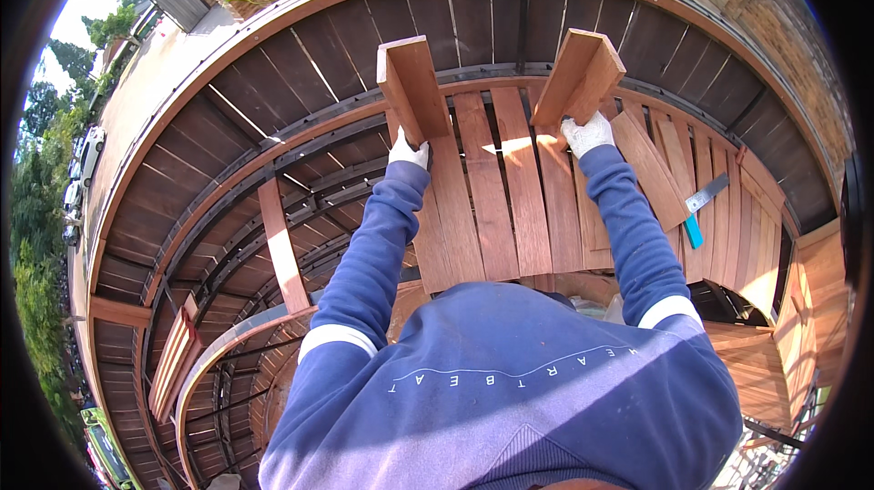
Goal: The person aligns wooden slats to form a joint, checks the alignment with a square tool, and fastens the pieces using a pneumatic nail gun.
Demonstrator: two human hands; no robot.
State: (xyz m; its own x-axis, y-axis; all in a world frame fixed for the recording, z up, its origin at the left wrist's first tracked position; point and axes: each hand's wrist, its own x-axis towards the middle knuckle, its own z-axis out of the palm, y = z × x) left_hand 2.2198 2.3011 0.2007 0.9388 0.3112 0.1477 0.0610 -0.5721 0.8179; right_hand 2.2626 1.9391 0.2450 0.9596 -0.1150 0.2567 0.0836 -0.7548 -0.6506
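Note:
My left hand (pixel 410 149), in a white glove, is closed around the near lower end of an L-shaped wooden piece (pixel 407 71), apparently two boards meeting at a right angle. A matching wooden piece (pixel 596 80) stands to the right, with my right hand (pixel 588 135), also gloved in white, closed at its lower end. My fingertips are partly hidden behind the wood. Both pieces rise at the far edge of a row of reddish wooden slats (pixel 492 189), and both my arms stretch forward over these slats.
A try square (pixel 706 192) with a teal handle lies on the slats at right, beside a loose board (pixel 648 162). To the left, a curved dark metal frame (pixel 314 189) has open gaps, crossed by one plank (pixel 283 244). A curved slatted backrest (pixel 537 21) bounds the far side.

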